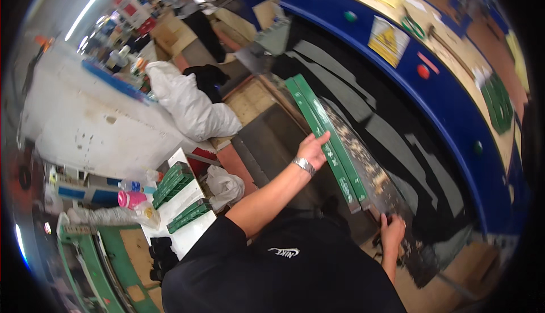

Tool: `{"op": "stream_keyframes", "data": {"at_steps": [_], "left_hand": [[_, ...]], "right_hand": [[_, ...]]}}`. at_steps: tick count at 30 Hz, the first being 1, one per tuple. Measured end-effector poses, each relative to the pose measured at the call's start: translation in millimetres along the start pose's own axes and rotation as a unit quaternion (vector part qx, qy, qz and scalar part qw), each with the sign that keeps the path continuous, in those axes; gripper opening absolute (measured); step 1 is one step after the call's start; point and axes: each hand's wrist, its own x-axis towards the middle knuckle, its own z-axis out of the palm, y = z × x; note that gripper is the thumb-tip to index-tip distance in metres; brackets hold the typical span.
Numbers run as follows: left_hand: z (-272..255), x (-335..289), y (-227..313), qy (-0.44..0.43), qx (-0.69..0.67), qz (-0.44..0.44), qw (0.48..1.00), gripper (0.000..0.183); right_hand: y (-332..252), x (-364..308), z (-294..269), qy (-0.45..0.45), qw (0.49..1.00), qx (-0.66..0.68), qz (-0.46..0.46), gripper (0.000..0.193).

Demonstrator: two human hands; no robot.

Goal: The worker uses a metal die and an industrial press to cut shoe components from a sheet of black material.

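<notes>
A pair of long green bars [327,137] with white markings lies side by side in front of me, on the worn edge of the work surface. My left hand [313,150], with a metal watch on its wrist, grips the left side of the bars, its thumb on top. Close to their near end, my right hand [392,231] is closed around something small and dark that I cannot make out. Beyond the bars, black and grey sheet pieces [392,137] are spread on the machine bed.
A blue machine beam [420,80] with coloured buttons curves past the sheets. Scissors [413,24] and more green pieces [496,103] lie on its top. At left, a white table [196,233] bears green bars and a pink container [131,199]. White sacks [187,105] and another person [190,9] are farther back.
</notes>
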Motion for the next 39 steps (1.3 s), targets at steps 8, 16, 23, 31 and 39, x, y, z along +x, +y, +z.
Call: {"op": "stream_keyframes", "data": {"at_steps": [8,16,23,31,39], "left_hand": [[27.3,53.1,-41.7,0.093,-0.043,-0.044,0.994,0.045],[4.4,67.6,-38.8,0.124,-0.035,-0.057,0.99,0.028],[-4.1,62.9,-29.2,0.071,0.003,-0.095,0.993,0.016],[1.2,51.9,28.5,0.005,0.112,-0.312,0.943,0.022],[-20.3,83.6,75.7,-0.148,0.094,-0.465,0.868,0.042]], "right_hand": [[7.2,-13.8,-0.2,0.017,0.991,0.126,0.051,0.024],[-0.5,-3.8,-6.5,-0.005,0.99,0.123,0.073,0.028],[-5.6,32.4,-18.2,-0.151,0.982,0.037,0.107,0.031],[-112.2,132.7,-27.3,0.057,0.987,0.139,-0.051,0.034],[-70.2,143.2,-36.2,-0.225,0.952,0.207,-0.018,0.037]]}}
